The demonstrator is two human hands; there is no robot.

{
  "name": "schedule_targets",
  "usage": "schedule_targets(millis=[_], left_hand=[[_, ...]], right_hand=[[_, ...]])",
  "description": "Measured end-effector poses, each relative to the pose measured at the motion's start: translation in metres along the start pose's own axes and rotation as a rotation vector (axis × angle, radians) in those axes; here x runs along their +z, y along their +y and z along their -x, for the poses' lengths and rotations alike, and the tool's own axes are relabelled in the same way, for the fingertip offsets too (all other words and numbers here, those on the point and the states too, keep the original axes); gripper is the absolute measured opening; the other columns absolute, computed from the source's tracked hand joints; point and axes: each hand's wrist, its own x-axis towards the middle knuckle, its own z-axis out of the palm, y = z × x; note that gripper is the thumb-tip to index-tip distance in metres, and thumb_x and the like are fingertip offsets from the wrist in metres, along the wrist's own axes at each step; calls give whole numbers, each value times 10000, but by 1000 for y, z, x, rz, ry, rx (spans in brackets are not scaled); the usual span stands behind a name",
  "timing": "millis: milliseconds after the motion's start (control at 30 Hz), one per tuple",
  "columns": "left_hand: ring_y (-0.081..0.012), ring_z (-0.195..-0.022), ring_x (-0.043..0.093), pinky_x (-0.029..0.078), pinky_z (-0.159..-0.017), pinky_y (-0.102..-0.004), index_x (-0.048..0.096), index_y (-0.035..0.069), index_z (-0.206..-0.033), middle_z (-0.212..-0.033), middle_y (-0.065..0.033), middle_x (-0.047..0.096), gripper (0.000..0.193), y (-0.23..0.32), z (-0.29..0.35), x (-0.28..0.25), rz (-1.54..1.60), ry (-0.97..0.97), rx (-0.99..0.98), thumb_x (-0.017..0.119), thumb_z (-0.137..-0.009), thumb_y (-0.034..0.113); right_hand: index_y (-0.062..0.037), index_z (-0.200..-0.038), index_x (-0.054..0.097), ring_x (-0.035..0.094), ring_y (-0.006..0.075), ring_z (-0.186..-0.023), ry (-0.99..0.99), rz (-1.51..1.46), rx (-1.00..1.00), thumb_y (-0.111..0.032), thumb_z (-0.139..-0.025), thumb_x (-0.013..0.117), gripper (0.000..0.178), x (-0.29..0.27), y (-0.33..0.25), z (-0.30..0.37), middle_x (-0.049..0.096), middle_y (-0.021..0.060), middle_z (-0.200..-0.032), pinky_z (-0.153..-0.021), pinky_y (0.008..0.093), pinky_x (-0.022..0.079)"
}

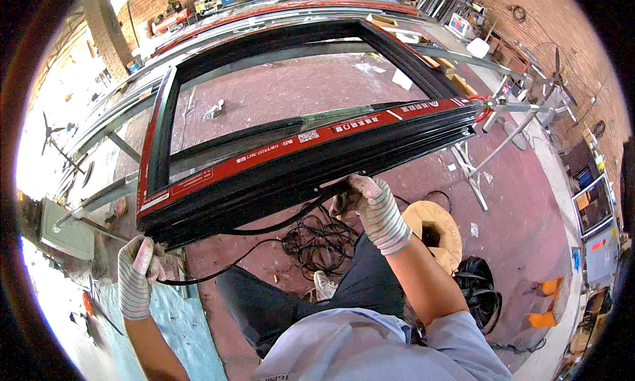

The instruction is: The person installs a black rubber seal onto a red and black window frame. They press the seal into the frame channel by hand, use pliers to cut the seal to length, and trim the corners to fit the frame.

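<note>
A black window frame [278,176] with red protective film lies across metal supports in front of me. My left hand [140,265], in a striped knit glove, is closed beside the frame's near left corner, with a black rubber strip [218,272] running from its fingers. My right hand [367,199], gloved alike, is closed on the strip under the frame's near edge; its fingertips are partly hidden. A length of the strip hangs slightly away from the frame's near side. More of it lies in a loose tangle [321,242] on the floor below.
A cardboard-coloured spool [433,232] and a black coiled bundle [477,288] stand right of my legs. Metal stand legs [469,176] reach the floor at the right. A pale blue sheet [175,328] lies at lower left. Orange pieces [546,305] lie far right.
</note>
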Motion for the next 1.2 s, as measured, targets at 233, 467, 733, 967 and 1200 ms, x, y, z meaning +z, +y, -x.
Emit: schedule_targets(millis=[233,467,733,967,1200], left_hand=[[-75,-369,318,380,-416,-244,459,108,-745,-455,36,318,328,-1,2,-1,-10,-3,12,551,-942,352],[-40,-384,321,345,-397,-228,495,84,-740,-487,49,339,329,-6,2,0,16,9,42,575,-925,345],[-44,-399,326,354,-401,-226,473,93,-736,-498,50,324,325,-7,-1,5,31,24,54,571,-928,336],[-67,-439,416,336,-427,-229,540,58,-777,-529,13,415,285,3,15,4,-71,191,-53,555,-933,297],[-43,-481,430,319,-452,-203,596,39,-835,-570,26,487,256,9,10,-3,-148,10,-61,570,-921,278]], right_hand=[[-35,-834,649,593,171,-534,105,22,-1,-340,-891,598,314,22,4,4,620,48,-664,-500,282,481],[-38,-758,609,504,78,-580,193,118,41,-305,-881,654,298,39,3,10,567,-17,-671,-500,280,409],[-25,-844,652,576,126,-632,134,137,-122,-295,-875,635,272,29,37,-5,619,26,-749,-577,290,473],[-23,-811,655,587,114,-621,-3,151,79,-427,-879,619,411,62,29,7,639,9,-728,-511,289,459],[-23,-851,647,615,168,-566,16,103,-16,-367,-889,559,358,40,65,-14,651,67,-720,-561,310,508]])
